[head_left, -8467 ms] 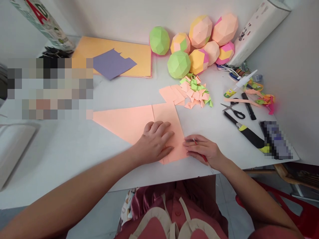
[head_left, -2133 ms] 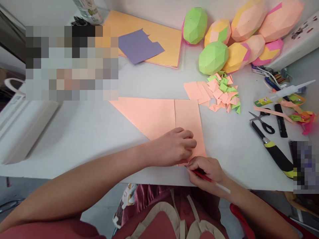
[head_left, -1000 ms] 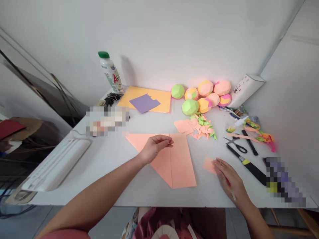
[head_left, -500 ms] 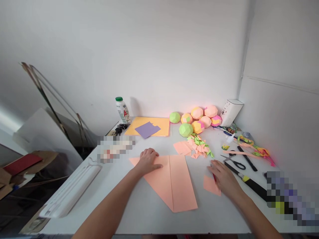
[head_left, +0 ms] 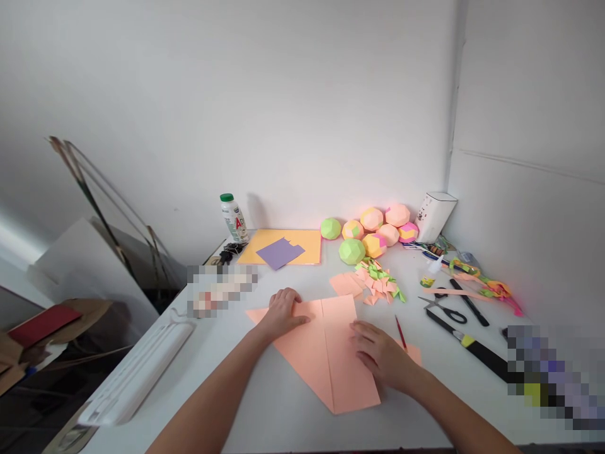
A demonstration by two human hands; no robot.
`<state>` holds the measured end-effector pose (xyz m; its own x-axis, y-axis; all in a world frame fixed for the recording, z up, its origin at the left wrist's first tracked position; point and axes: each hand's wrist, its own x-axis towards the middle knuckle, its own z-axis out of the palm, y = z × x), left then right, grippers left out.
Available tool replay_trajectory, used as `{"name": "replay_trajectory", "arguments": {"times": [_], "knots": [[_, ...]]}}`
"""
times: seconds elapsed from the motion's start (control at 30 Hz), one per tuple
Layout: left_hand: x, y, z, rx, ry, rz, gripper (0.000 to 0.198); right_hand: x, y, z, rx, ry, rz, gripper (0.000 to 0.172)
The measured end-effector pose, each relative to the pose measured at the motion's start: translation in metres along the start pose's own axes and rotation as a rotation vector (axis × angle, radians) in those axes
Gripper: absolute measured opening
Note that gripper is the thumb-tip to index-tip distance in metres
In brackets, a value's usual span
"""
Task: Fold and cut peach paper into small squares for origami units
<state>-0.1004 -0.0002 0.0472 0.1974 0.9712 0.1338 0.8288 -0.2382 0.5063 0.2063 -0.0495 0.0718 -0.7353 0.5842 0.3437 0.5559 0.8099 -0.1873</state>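
Note:
A large peach paper sheet (head_left: 331,366) lies folded on the white table (head_left: 246,391). My left hand (head_left: 282,310) rests flat on its upper left part, fingers loosely together. My right hand (head_left: 378,356) lies flat on the sheet's right edge, fingers spread. A red pen (head_left: 401,331) lies on the table just right of that hand, beside a small peach square (head_left: 413,353) partly hidden by it.
Behind the sheet sit a pile of small folded peach and green pieces (head_left: 373,284), several paper balls (head_left: 373,230), an orange sheet (head_left: 283,247) under a purple one, and a bottle (head_left: 232,217). Scissors (head_left: 444,308), a cutter (head_left: 477,350) and paper strips lie right; a white tray (head_left: 137,372) left.
My right hand has let go of the red pen, left the small square and moved left onto the big sheet. The view has tilted up since two seconds ago.

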Motion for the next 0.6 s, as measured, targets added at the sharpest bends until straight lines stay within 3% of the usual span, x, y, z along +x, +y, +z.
{"name": "replay_trajectory", "arguments": {"times": [0.3, 0.47, 0.6], "knots": [[-0.001, 0.009, -0.009, -0.118, -0.018, 0.014, 0.017, -0.002, -0.004, 0.005, 0.046, -0.038, 0.013, 0.026], [-0.010, 0.020, -0.046, -0.234, -0.093, 0.112, 0.013, -0.007, 0.002, 0.006, 0.040, -0.031, 0.014, 0.028], [-0.045, 0.024, -0.081, -0.322, -0.164, 0.255, 0.020, -0.023, 0.009, 0.001, 0.017, -0.009, 0.028, 0.030]]}}
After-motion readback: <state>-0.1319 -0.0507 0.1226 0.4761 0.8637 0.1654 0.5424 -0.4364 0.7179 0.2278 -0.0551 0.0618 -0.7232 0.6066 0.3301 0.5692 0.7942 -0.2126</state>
